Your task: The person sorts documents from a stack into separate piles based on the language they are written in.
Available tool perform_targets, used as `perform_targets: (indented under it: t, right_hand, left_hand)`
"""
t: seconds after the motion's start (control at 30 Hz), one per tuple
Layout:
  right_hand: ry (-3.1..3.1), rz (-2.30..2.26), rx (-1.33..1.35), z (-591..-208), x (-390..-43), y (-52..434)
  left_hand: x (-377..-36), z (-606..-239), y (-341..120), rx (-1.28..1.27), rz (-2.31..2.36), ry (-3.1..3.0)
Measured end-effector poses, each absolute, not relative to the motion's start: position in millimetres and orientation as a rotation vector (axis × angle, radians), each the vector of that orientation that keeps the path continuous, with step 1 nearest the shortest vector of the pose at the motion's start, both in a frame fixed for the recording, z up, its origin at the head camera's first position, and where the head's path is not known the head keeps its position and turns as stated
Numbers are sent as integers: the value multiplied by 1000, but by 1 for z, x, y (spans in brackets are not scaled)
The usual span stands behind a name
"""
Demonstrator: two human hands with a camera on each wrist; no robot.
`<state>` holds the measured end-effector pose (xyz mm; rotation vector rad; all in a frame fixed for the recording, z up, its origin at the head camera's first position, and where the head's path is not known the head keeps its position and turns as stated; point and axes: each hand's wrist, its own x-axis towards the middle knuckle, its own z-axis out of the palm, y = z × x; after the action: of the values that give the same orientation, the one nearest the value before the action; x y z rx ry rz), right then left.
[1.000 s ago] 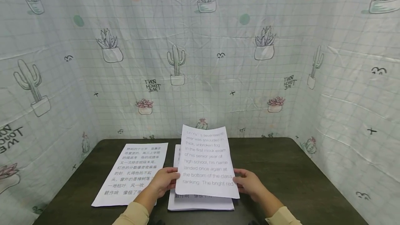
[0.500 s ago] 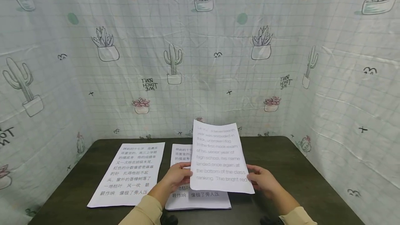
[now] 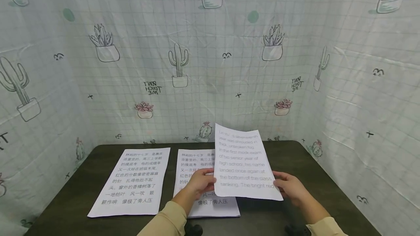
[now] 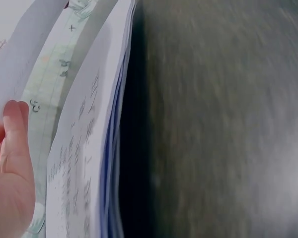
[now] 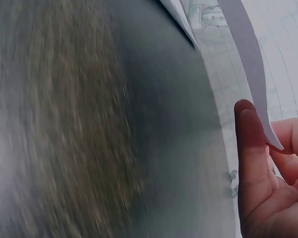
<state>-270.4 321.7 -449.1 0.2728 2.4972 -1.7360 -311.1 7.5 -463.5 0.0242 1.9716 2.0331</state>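
A sheet of paper (image 3: 244, 163) with English print is held up, tilted, above the table. My left hand (image 3: 200, 183) pinches its left edge near the bottom, and my right hand (image 3: 290, 187) pinches the right edge between thumb and fingers. Partly behind the sheet and my left arm lies a stack of paper (image 3: 193, 161) with Chinese print on top; the left wrist view shows its layered edge. In the right wrist view, the raised sheet's edge (image 5: 256, 74) runs between the thumb and fingers of my right hand (image 5: 268, 178).
A second white page or stack (image 3: 134, 181) with Chinese print lies at the left of the dark table (image 3: 305, 163). A cactus-print cloth (image 3: 210, 101) hangs behind the table and on both sides.
Both hands have carried the English-printed sheet to the right, off the middle of the stack. More of the Chinese-printed top page now shows. The left-hand pages stay where they lie.
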Motion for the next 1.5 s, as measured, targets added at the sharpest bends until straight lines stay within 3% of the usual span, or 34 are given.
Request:
perform_targets:
  t: [0.83, 1.5]
  right_hand:
    - [2583, -1601, 442, -448, -256, 399]
    - [2626, -1544, 508, -456, -246, 420]
  left_hand:
    - [-293, -473, 93, 57, 2063, 1884]
    - [-278, -472, 114, 29, 2029, 1847]
